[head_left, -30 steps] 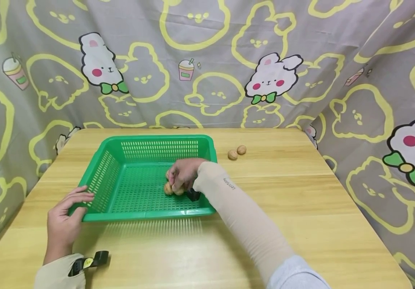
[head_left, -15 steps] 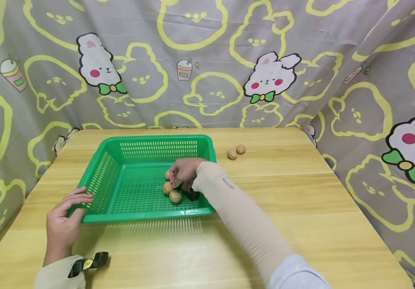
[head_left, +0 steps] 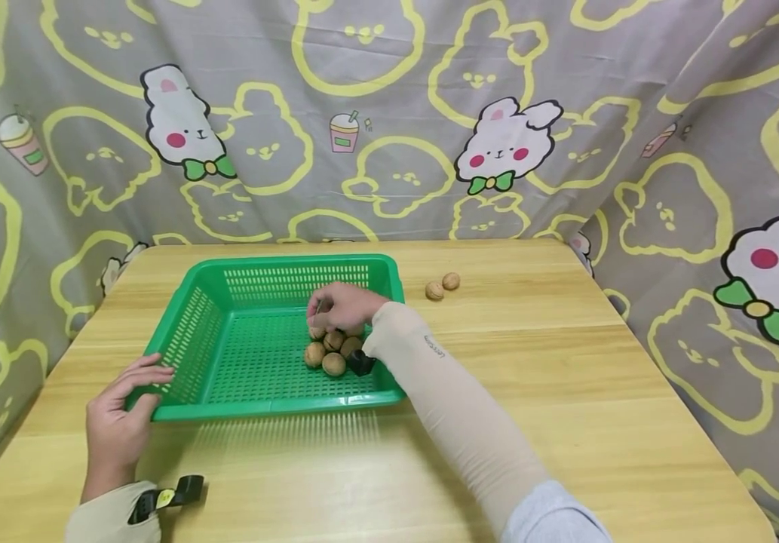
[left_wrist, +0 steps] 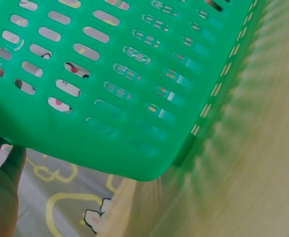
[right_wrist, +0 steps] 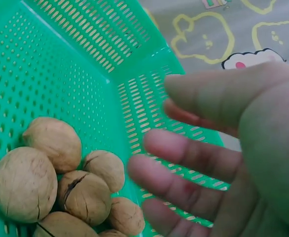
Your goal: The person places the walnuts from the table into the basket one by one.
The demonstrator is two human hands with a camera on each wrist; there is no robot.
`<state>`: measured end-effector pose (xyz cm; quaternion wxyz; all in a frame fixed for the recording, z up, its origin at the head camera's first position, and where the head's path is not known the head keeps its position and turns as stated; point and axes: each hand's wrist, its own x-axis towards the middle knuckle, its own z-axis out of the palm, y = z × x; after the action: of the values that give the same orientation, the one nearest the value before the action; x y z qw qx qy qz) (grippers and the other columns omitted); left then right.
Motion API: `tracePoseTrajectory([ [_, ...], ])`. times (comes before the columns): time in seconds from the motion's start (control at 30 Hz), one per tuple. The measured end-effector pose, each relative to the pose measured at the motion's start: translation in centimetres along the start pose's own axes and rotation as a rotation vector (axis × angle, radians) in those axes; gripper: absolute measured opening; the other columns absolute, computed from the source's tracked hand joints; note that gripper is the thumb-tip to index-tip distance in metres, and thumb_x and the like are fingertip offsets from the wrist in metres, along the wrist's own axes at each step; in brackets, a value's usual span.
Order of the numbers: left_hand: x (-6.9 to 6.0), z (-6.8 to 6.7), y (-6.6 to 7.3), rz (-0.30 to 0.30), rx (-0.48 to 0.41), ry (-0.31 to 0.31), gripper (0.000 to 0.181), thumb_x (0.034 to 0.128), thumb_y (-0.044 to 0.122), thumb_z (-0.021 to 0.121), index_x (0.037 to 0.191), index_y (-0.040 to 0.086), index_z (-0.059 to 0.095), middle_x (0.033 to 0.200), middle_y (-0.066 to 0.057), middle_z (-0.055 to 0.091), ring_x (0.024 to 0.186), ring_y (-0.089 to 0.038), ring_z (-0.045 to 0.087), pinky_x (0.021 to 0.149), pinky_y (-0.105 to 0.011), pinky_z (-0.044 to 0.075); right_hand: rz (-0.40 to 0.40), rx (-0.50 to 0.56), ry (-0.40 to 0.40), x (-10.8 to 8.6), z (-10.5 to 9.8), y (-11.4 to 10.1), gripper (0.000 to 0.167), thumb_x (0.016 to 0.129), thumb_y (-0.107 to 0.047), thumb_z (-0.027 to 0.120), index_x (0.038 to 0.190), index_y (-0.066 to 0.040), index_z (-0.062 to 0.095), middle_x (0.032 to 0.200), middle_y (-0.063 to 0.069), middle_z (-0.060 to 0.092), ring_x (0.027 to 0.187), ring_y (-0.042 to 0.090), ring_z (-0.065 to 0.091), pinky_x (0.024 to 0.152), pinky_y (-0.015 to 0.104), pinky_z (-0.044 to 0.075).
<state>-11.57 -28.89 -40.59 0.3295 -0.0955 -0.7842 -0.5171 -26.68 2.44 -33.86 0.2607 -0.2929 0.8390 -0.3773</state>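
A green plastic basket (head_left: 253,409) with slotted walls stands on the table. My left hand (head_left: 118,426) grips its near left corner, fingers over the rim; the left wrist view shows the thumb side of that hand (left_wrist: 1,197) at the edge of the basket (left_wrist: 120,160). Several walnuts (head_left: 334,365) lie clustered in the basket's right half, some with cracked shells. Above them is my right hand (head_left: 348,304), partly covering the pile. In the right wrist view this hand (right_wrist: 263,158) has spread, loosely bent fingers and nothing in them, beside the walnuts (right_wrist: 25,184).
Two walnuts, one in front (head_left: 434,290) and one behind (head_left: 452,280), lie on the wooden table (head_left: 532,362) right of the basket. A grey patterned curtain (head_left: 389,113) hangs behind the table and along its sides.
The right hand has let go of walnuts, rising slightly with its fingers loosened. More walnuts now show beneath it in the basket. My left hand keeps its hold on the corner.
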Motion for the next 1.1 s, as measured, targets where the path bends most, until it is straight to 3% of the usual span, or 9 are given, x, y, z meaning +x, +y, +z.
tracePoseTrajectory([
  [0.13,0.0,0.1,0.0,0.003,-0.015,0.008,0.025,0.071,-0.026,0.045,0.082,-0.016,0.065,0.095,0.011,0.07,0.114,-0.009,0.057,0.098,-0.016,0.04,-0.065,0.15,0.152,0.1,-0.3,-0.2,0.015,0.097,-0.023,0.059,0.104,-0.013,0.066,0.1,0.008,0.064,0.09,0.025,0.062,0.077,0.038,0.052],
  [0.27,-0.2,0.1,0.2,-0.026,0.003,0.005,0.026,0.071,-0.027,0.046,0.083,-0.015,0.065,0.095,0.013,0.069,0.115,-0.008,0.057,0.098,-0.016,0.04,-0.122,0.462,0.306,-0.3,-1.1,-0.4,0.018,0.097,-0.02,0.058,0.109,-0.007,0.062,0.104,0.017,0.061,0.093,0.035,0.061,0.074,0.042,0.054],
  [0.33,-0.2,0.0,0.2,-0.04,0.021,0.009,0.026,0.0711,-0.027,0.047,0.083,-0.014,0.066,0.095,0.014,0.068,0.115,-0.008,0.056,0.098,-0.016,0.04,-0.153,0.575,0.361,-0.6,-1.6,-0.6,0.021,0.098,-0.018,0.057,0.112,-0.003,0.06,0.106,0.019,0.06,0.09,0.033,0.062,0.073,0.039,0.054],
  [0.53,-0.1,-0.1,0.2,-0.015,0.011,0.003,0.026,0.0713,-0.027,0.046,0.083,-0.015,0.066,0.096,0.013,0.069,0.116,-0.008,0.056,0.099,-0.016,0.039,-0.176,0.737,0.517,-1.5,-3.4,-0.3,0.012,0.096,-0.011,0.058,0.105,-0.003,0.058,0.098,0.018,0.059,0.075,0.019,0.061,0.065,0.031,0.053],
  [0.67,-0.2,-0.1,0.4,-0.019,0.003,-0.011,0.025,0.0724,-0.026,0.046,0.083,-0.015,0.066,0.096,0.012,0.069,0.115,-0.008,0.056,0.098,-0.015,0.039,-0.146,0.757,0.65,-2.6,-4.7,0.5,0.006,0.096,-0.011,0.059,0.099,-0.006,0.058,0.092,0.014,0.058,0.073,0.021,0.061,0.061,0.027,0.051],
  [0.83,-0.5,-0.1,0.6,-0.054,0.034,-0.023,0.026,0.0747,-0.024,0.047,0.085,-0.013,0.067,0.097,0.014,0.068,0.116,-0.008,0.055,0.098,-0.015,0.039,-0.055,0.696,0.772,-3.8,-6.3,2.2,0.008,0.095,-0.012,0.06,0.099,-0.007,0.056,0.09,0.006,0.059,0.074,0.021,0.062,0.071,0.037,0.053],
  [0.93,-0.4,-0.1,0.4,-0.046,0.028,-0.021,0.026,0.0751,-0.024,0.046,0.085,-0.012,0.067,0.097,0.011,0.068,0.117,-0.009,0.055,0.098,-0.016,0.039,0.007,0.626,0.852,-4.2,-7.2,3.7,0.012,0.094,-0.013,0.062,0.102,-0.006,0.056,0.091,0.005,0.059,0.075,0.019,0.064,0.074,0.04,0.054],
  [1.1,-0.1,-0.2,0.3,-0.019,0.006,-0.009,0.026,0.0736,-0.024,0.046,0.084,-0.013,0.067,0.095,0.01,0.069,0.115,-0.01,0.056,0.098,-0.017,0.039,0.13,0.427,0.959,-4.8,-7.7,6.5,0.021,0.093,-0.017,0.061,0.111,-0.006,0.056,0.101,0.006,0.059,0.087,0.02,0.061,0.075,0.033,0.051],
])
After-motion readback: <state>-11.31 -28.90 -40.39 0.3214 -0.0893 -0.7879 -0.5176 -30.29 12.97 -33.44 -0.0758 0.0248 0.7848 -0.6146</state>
